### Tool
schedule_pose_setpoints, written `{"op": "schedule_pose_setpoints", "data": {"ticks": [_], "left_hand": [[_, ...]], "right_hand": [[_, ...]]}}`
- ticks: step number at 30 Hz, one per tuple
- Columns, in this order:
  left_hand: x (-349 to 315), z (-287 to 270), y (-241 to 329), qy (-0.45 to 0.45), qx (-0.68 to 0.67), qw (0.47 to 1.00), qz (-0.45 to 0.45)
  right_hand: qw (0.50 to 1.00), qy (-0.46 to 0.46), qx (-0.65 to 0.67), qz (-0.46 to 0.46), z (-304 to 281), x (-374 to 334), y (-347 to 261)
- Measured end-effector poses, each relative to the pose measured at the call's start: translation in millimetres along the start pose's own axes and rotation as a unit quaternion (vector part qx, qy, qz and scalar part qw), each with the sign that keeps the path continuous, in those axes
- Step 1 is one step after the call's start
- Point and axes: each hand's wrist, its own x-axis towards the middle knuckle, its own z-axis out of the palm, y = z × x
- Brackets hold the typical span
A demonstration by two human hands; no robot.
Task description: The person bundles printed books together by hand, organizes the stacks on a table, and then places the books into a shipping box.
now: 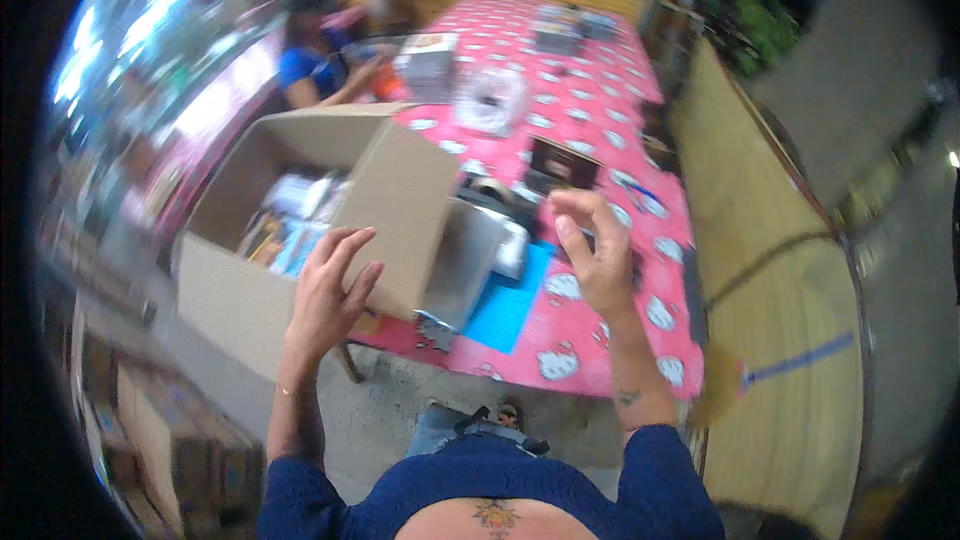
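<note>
My left hand (333,288) is raised in front of the open cardboard box (400,215), its fingers apart and nothing in them. Inside the box lie several plastic-wrapped packets (300,205) and blue pieces; blur hides what they are. Over the pink patterned table my right hand (600,255) hovers with bent fingers, the thumb apart from the index finger, and I see nothing in it. Between my hands are a bright blue sheet (510,305), a grey flat sheet or pouch (462,260) and a tape dispenser (495,192) with a roll on it.
A dark flat box (563,164) and a blue pen (640,190) lie farther back on the table (600,360). Beyond stand stacks of packets (430,70) and a clear plastic bag (490,100). Another person in blue (315,70) works at the far left. Cartons (165,430) stand at lower left.
</note>
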Motion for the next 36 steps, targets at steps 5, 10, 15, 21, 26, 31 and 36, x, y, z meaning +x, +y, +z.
{"op": "schedule_pose_setpoints", "data": {"ticks": [5, 10, 15, 21, 26, 31, 36], "left_hand": [[-21.7, -5.6, -84.9, -0.014, 0.152, 0.98, -0.125], [-31.7, 24.0, -105.0, -0.006, 0.301, 0.953, -0.03], [-25.0, 22.3, -108.7, 0.02, 0.244, 0.97, -0.004], [-33.1, 35.1, -131.3, 0.156, 0.14, 0.973, 0.092], [-36.6, 40.1, -133.1, 0.192, 0.134, 0.968, 0.086], [-34.1, 39.7, -127.2, 0.244, 0.122, 0.956, 0.108], [-29.7, 45.2, -137.7, 0.233, 0.083, 0.962, 0.113]], "right_hand": [[0.943, -0.301, -0.024, -0.138, 201.6, 129.0, -3.3], [0.785, -0.538, -0.299, -0.074, 396.1, 193.5, 98.9], [0.524, -0.705, -0.445, 0.173, 462.1, 210.3, 217.1], [0.521, -0.642, -0.333, 0.453, 466.0, 191.7, 284.0], [0.544, -0.638, -0.199, 0.508, 448.0, 175.1, 256.7], [0.505, -0.631, -0.173, 0.563, 431.6, 181.7, 319.8], [0.527, -0.649, -0.182, 0.517, 448.1, 175.1, 292.1]]}}
